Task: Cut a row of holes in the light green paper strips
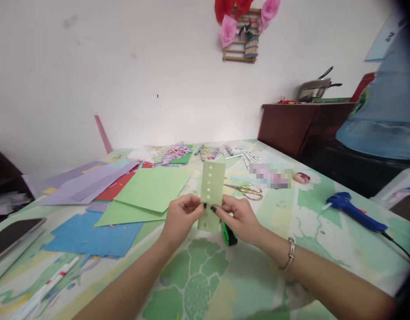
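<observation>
A light green paper strip (213,180) with a column of punched holes is held upright above the table. My left hand (184,218) pinches its left edge, the thumb lying on the front. On the opposite edge, my right hand (240,217) grips it the same way, thumb on the front and the other fingers partly behind. Just below the right hand, a small green and black tool (229,234) rests on the tablecloth, partly covered by the hand. Beyond the right hand lie gold-handled scissors (251,191).
Green paper sheets (151,189) and blue paper (91,233) lie at the left, near a phone (16,235). A blue glue gun (356,212) with a cord lies at the right. Markers (250,158) and paper scraps (176,153) are spread along the back.
</observation>
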`<state>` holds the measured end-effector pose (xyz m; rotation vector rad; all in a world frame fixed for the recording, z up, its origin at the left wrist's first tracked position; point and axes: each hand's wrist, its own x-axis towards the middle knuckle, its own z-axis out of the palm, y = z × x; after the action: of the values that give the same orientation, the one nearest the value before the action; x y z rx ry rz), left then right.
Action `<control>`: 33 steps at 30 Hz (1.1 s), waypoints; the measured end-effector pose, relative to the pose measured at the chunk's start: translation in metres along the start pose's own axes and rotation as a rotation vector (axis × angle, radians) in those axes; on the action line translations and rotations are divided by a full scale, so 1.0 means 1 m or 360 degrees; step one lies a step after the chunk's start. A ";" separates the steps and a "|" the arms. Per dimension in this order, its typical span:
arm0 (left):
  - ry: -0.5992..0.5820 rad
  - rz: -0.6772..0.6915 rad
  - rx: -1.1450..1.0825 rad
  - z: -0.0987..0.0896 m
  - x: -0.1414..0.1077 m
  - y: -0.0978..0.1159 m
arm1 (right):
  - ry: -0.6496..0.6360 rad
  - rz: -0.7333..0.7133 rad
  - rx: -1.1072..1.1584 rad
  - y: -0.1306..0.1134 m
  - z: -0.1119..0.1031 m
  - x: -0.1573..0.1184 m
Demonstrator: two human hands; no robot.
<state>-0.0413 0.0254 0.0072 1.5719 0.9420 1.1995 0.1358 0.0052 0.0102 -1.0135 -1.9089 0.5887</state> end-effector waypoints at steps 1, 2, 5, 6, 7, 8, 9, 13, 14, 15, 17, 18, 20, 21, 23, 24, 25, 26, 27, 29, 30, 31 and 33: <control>0.0003 0.0003 0.0010 0.000 0.000 0.000 | 0.0000 -0.0013 -0.0019 0.000 0.000 0.000; 0.0006 0.0007 0.0017 0.000 0.000 -0.001 | 0.0000 -0.0027 -0.0038 0.000 0.000 -0.001; 0.0027 0.0025 0.0012 0.003 -0.001 -0.001 | 0.0010 -0.0073 -0.0092 0.000 0.001 -0.001; 0.0040 0.0032 -0.0001 0.004 -0.001 -0.002 | 0.0015 -0.0089 -0.0111 0.000 0.001 -0.001; 0.0053 0.0038 -0.0018 0.006 -0.001 -0.002 | 0.0021 -0.0107 -0.0130 -0.001 0.002 -0.001; 0.0062 0.0045 -0.0039 0.008 -0.002 -0.002 | 0.0028 -0.0123 -0.0148 -0.001 0.002 -0.002; 0.0065 0.0049 -0.0060 0.010 -0.002 -0.001 | 0.0037 -0.0139 -0.0164 -0.001 0.003 -0.002; 0.0036 0.0067 -0.0117 0.013 -0.005 0.001 | 0.0057 -0.0189 -0.0208 -0.002 0.003 -0.003; 0.0032 0.0070 -0.0120 0.013 -0.005 0.002 | 0.0056 -0.0200 -0.0215 -0.003 0.003 -0.004; 0.0032 0.0069 -0.0118 0.013 -0.005 0.002 | 0.0053 -0.0209 -0.0220 -0.003 0.003 -0.004; 0.0042 0.0066 -0.0099 0.012 -0.005 0.003 | 0.0040 -0.0224 -0.0232 -0.003 0.002 -0.004; 0.0051 0.0063 -0.0083 0.012 -0.005 0.003 | 0.0031 -0.0230 -0.0240 -0.003 0.002 -0.004; 0.0072 0.0063 -0.0041 0.012 -0.005 0.003 | 0.0015 -0.0244 -0.0259 -0.002 0.003 -0.004; 0.0081 0.0066 -0.0020 0.012 -0.005 0.002 | 0.0008 -0.0252 -0.0269 -0.002 0.003 -0.004; 0.0092 0.0074 0.0012 0.013 -0.004 0.002 | 0.0001 -0.0259 -0.0282 -0.002 0.003 -0.003; 0.0093 0.0079 0.0020 0.013 -0.004 0.002 | -0.0002 -0.0258 -0.0283 -0.002 0.003 -0.003; 0.0088 0.0083 0.0023 0.013 -0.004 0.002 | -0.0003 -0.0256 -0.0281 -0.002 0.003 -0.003; 0.0081 0.0088 0.0022 0.013 -0.004 0.002 | -0.0004 -0.0251 -0.0277 -0.002 0.002 -0.003; 0.0071 0.0093 0.0017 0.012 -0.004 0.002 | -0.0003 -0.0247 -0.0273 -0.002 0.002 -0.003; 0.0046 0.0099 0.0000 0.012 -0.004 0.002 | 0.0001 -0.0243 -0.0270 -0.001 0.001 -0.003; 0.0034 0.0099 -0.0012 0.012 -0.004 0.002 | 0.0003 -0.0240 -0.0270 -0.001 0.001 -0.004; 0.0023 0.0099 -0.0025 0.011 -0.004 0.002 | 0.0004 -0.0238 -0.0270 -0.001 0.000 -0.004; 0.0003 0.0092 -0.0047 0.011 -0.005 0.003 | 0.0003 -0.0231 -0.0268 -0.001 0.000 -0.005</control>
<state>-0.0313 0.0177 0.0075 1.5840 0.8816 1.2498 0.1367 0.0007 0.0091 -0.9691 -2.0367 0.3485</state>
